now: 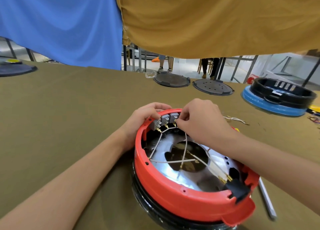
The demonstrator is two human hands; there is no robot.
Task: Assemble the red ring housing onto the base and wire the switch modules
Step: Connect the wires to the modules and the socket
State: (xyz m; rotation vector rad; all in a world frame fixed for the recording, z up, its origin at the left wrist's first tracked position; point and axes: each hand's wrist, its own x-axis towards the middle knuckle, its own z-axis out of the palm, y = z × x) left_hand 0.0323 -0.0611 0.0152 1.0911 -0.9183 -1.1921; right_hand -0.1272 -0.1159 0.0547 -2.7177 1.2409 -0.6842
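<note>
The red ring housing (181, 197) sits on a black base (155, 212) near the table's front edge. Three grey switch modules (164, 120) line the housing's far inner rim, with white wires (173, 161) running from their brass terminals across the shiny metal plate (166, 171) inside. My left hand (143, 119) grips the far left rim, fingers on the leftmost switch module. My right hand (204, 124) pinches a wire terminal at the rightmost switch module. A black connector block (237, 189) sits at the housing's near right rim.
A metal tool (266, 200) lies right of the housing. Loose wires (235, 119) lie behind my right hand. Two black round plates (172, 80) (213, 87) and a black ring on a blue base (278, 98) stand at the far right. Blue and tan cloths hang behind the table.
</note>
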